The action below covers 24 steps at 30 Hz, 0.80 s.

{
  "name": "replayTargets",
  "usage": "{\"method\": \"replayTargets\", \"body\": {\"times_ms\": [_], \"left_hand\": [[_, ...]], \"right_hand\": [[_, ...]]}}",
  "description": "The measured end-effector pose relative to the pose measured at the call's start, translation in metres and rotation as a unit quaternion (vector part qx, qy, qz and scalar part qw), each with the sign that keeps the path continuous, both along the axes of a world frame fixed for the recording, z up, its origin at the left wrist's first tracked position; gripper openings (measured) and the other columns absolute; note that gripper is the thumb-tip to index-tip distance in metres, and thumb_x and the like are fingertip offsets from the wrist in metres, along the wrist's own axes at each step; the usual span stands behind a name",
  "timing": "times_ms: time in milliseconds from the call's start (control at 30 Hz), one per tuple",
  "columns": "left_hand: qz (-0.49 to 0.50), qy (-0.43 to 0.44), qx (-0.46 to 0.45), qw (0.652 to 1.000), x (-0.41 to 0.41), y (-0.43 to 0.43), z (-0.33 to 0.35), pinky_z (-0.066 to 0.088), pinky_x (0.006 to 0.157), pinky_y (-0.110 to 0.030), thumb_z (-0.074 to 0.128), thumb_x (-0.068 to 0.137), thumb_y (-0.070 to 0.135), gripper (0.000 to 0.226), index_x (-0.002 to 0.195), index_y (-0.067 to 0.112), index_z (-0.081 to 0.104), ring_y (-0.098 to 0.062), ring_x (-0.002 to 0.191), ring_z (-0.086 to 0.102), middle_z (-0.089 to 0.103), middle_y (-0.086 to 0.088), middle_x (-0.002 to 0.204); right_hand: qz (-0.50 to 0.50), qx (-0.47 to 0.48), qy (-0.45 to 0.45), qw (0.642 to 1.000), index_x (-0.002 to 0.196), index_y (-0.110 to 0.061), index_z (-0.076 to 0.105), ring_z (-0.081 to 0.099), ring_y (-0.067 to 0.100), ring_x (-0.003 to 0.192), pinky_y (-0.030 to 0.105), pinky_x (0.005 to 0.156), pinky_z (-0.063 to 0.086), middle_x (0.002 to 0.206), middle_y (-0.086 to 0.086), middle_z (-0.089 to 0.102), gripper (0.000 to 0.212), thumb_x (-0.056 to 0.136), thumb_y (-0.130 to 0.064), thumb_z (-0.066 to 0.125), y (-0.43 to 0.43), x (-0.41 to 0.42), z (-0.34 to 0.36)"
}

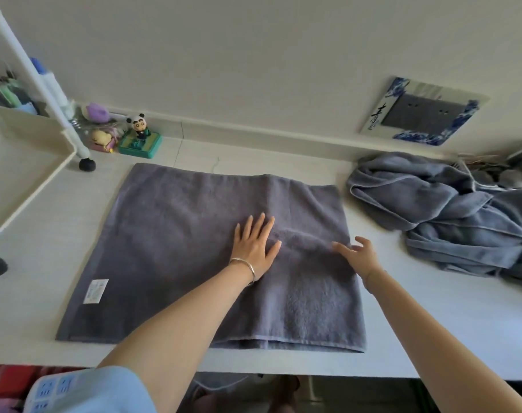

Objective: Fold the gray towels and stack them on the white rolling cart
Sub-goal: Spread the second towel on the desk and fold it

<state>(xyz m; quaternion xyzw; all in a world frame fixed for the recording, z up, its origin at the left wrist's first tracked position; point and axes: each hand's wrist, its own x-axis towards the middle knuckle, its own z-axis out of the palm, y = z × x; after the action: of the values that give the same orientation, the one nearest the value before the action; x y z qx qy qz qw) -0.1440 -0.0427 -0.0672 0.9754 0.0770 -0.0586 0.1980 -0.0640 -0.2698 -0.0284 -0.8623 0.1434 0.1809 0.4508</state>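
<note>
The white rolling cart [30, 162] on the left is cut off by the picture's edge. So is the crumpled heap of gray-blue towels [447, 216] on the right. The right hand [359, 256] is at the right edge of the flat, folded dark gray towel [194, 248]. Its fingers are spread and hold nothing; whether it touches the cloth is hard to tell. The left hand [255, 248] lies flat on the towel's middle, fingers straight. Bare white worktop [45, 278] shows on both sides. A small panda toy [139, 126] stands by the far wall.
</note>
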Motion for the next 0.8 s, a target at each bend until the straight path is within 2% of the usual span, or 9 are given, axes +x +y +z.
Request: {"method": "replayTargets", "body": {"times_ms": [33, 100, 167, 267, 333, 533, 633, 733, 800], "left_hand": [[-0.006, 0.009, 0.028, 1.000, -0.003, 0.000, -0.006, -0.006, 0.116, -0.045, 0.018, 0.096, 0.054, 0.063, 0.150, 0.028, -0.004, -0.023, 0.146, -0.006, -0.005, 0.001, 0.159], [-0.008, 0.003, 0.071, 0.997, -0.006, -0.002, -0.015, -0.008, 0.117, -0.045, -0.001, 0.087, 0.060, 0.070, 0.149, 0.028, -0.009, -0.022, 0.146, -0.007, -0.006, 0.001, 0.159], [-0.002, -0.018, 0.067, 0.998, -0.008, -0.002, -0.018, -0.008, 0.117, -0.043, -0.008, 0.080, 0.060, 0.075, 0.148, 0.028, -0.009, -0.021, 0.146, -0.005, -0.003, 0.001, 0.159], [0.001, -0.042, 0.052, 0.998, -0.008, 0.000, -0.019, -0.008, 0.117, -0.041, -0.006, 0.083, 0.064, 0.074, 0.147, 0.028, -0.010, -0.020, 0.146, -0.003, 0.001, 0.003, 0.159], [0.003, -0.053, 0.054, 0.997, -0.008, -0.001, -0.020, -0.007, 0.115, -0.041, -0.011, 0.084, 0.067, 0.075, 0.146, 0.027, -0.010, -0.020, 0.146, 0.001, 0.003, 0.003, 0.158], [0.006, -0.054, 0.070, 0.996, -0.008, -0.001, -0.023, -0.001, 0.114, -0.043, -0.006, 0.087, 0.068, 0.075, 0.149, 0.025, 0.001, -0.023, 0.145, 0.010, 0.011, 0.001, 0.157], [-0.002, -0.053, 0.071, 0.996, -0.008, 0.000, -0.024, -0.004, 0.115, -0.042, -0.011, 0.083, 0.070, 0.077, 0.148, 0.027, -0.005, -0.021, 0.146, 0.000, 0.001, 0.003, 0.158], [-0.005, -0.054, 0.055, 0.997, -0.010, 0.001, -0.021, -0.008, 0.116, -0.039, -0.015, 0.080, 0.072, 0.079, 0.146, 0.029, -0.011, -0.017, 0.145, -0.008, -0.007, 0.006, 0.157], [-0.003, -0.055, 0.045, 0.997, -0.010, 0.001, -0.019, -0.009, 0.116, -0.037, -0.015, 0.079, 0.073, 0.080, 0.146, 0.030, -0.011, -0.017, 0.145, -0.010, -0.008, 0.006, 0.156]], "right_hand": [[-0.010, 0.008, 0.016, 1.000, 0.135, -0.006, 0.041, 0.055, 0.028, 0.114, 0.036, 0.097, 0.044, 0.129, 0.010, 0.053, 0.070, 0.080, -0.035, 0.073, 0.000, 0.006, -0.001], [-0.006, 0.053, 0.055, 0.997, 0.110, -0.005, 0.062, 0.061, 0.022, 0.091, 0.028, 0.080, 0.049, 0.110, 0.014, 0.063, 0.042, 0.082, -0.035, 0.071, 0.000, 0.021, -0.001], [-0.013, 0.132, 0.119, 0.984, 0.099, -0.002, 0.066, 0.064, 0.021, 0.081, 0.027, 0.073, 0.056, 0.101, 0.017, 0.068, 0.031, 0.082, -0.028, 0.072, 0.001, 0.030, 0.002], [0.009, 0.200, 0.195, 0.960, 0.110, 0.002, 0.062, 0.068, 0.024, 0.083, 0.029, 0.070, 0.059, 0.105, 0.018, 0.069, 0.036, 0.080, -0.015, 0.072, -0.001, 0.041, 0.013], [0.033, 0.223, 0.222, 0.949, 0.112, 0.002, 0.061, 0.070, 0.023, 0.083, 0.030, 0.068, 0.060, 0.105, 0.017, 0.069, 0.036, 0.081, -0.011, 0.071, -0.007, 0.049, 0.020], [0.064, 0.268, 0.258, 0.926, 0.119, -0.002, 0.058, 0.065, 0.021, 0.105, 0.026, 0.078, 0.057, 0.116, 0.012, 0.067, 0.045, 0.078, -0.017, 0.069, -0.021, 0.070, 0.025], [0.092, 0.269, 0.298, 0.911, 0.117, -0.006, 0.060, 0.067, 0.016, 0.100, 0.025, 0.078, 0.057, 0.113, 0.008, 0.069, 0.041, 0.078, -0.018, 0.067, -0.018, 0.070, 0.024], [0.106, 0.276, 0.292, 0.909, 0.113, -0.007, 0.061, 0.067, 0.016, 0.100, 0.027, 0.077, 0.057, 0.113, 0.008, 0.069, 0.032, 0.084, -0.020, 0.063, -0.016, 0.074, 0.029], [0.095, 0.264, 0.289, 0.915, 0.115, -0.006, 0.060, 0.064, 0.019, 0.104, 0.030, 0.085, 0.053, 0.114, 0.010, 0.068, 0.038, 0.080, -0.020, 0.065, -0.017, 0.078, 0.030]]}}
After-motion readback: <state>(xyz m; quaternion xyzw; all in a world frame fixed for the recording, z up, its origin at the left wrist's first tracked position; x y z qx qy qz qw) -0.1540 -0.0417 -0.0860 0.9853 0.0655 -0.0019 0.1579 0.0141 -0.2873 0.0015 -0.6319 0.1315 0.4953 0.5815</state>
